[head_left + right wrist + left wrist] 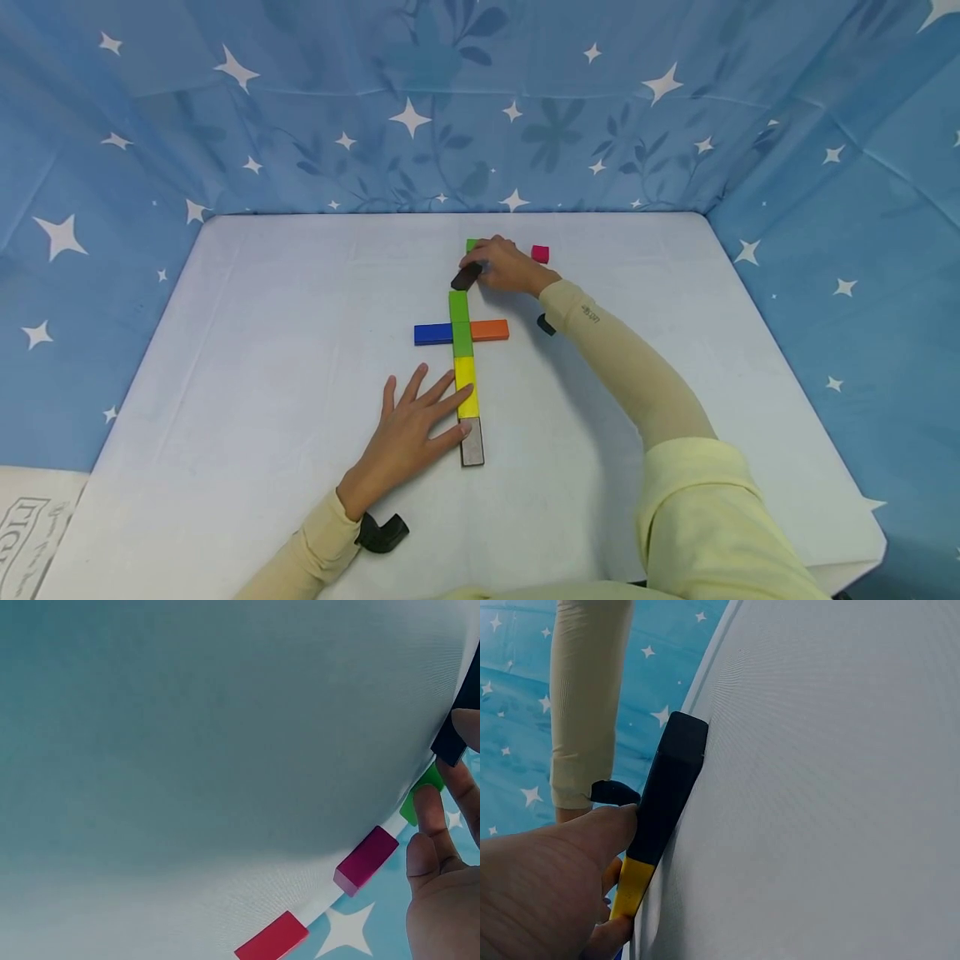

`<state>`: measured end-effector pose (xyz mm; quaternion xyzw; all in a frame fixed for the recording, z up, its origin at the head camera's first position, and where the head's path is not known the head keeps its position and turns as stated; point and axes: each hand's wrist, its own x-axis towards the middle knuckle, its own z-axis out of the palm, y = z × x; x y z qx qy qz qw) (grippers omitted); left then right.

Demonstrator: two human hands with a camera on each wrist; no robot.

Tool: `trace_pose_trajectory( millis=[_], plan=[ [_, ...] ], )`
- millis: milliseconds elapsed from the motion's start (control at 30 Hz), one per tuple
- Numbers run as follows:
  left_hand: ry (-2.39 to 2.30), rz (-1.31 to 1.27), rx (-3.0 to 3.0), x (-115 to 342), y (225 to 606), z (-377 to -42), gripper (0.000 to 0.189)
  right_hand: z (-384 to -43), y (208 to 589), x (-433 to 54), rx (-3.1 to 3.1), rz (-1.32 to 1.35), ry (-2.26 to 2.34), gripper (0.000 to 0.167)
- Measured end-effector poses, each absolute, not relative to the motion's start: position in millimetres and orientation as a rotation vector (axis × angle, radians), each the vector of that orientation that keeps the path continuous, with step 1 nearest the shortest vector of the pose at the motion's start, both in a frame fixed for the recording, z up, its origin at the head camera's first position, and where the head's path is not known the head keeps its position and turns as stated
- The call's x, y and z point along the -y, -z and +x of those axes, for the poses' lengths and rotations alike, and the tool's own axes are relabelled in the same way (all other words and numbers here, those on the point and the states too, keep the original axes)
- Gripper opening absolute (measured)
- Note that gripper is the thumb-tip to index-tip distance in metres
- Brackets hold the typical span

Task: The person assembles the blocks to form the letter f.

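My right hand [506, 265] pinches a black block [467, 276] between thumb and fingers, tilted at the far end of a row of blocks. Two green blocks [459, 307] lie end to end in that row, then a yellow block [466, 387] and a dark block with a greyish sheen [472, 450] nearest me. A blue block [432, 334] sticks out to the left and an orange block [490, 330] to the right. My left hand [397, 446] lies beside the row with fingers spread, its index finger on the yellow block and its thumb at the dark one.
Beyond my right hand, a green block [472, 244] is partly covered. A red block [540, 253] lies to its right; the right wrist view also shows a purple block [366, 860]. A white cloth [300, 333] covers the table, with a starry blue curtain [300, 108] around it.
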<state>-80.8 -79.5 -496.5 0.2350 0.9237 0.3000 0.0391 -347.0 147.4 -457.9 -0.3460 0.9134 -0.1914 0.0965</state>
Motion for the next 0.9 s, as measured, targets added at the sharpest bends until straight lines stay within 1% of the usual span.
trace_pose_trajectory(
  millis=[133, 300, 500, 633, 767, 900],
  plan=[
    [-0.921, 0.721, -2.825, 80, 497, -81, 0.057, -348, 455, -152, -2.739, -0.931, 0.621, 0.049],
    [-0.921, 0.72, -2.826, 80, 498, -81, 0.056, -354, 443, -161, -2.789, -0.773, 0.844, 0.06],
    [-0.925, 0.718, -2.821, 81, 497, -81, 0.056, -366, 436, -169, -2.782, -0.689, 1.045, 0.068],
    [-0.922, 0.716, -2.827, 82, 497, -81, 0.056, -372, 438, -170, -2.733, -0.583, 1.08, 0.07],
    [-0.931, 0.72, -2.814, 82, 497, -81, 0.056, -377, 444, -169, -2.686, -0.469, 1.068, 0.069],
    [-0.932, 0.723, -2.802, 81, 497, -81, 0.056, -381, 449, -166, -2.713, -0.467, 0.989, 0.065]
  ],
)
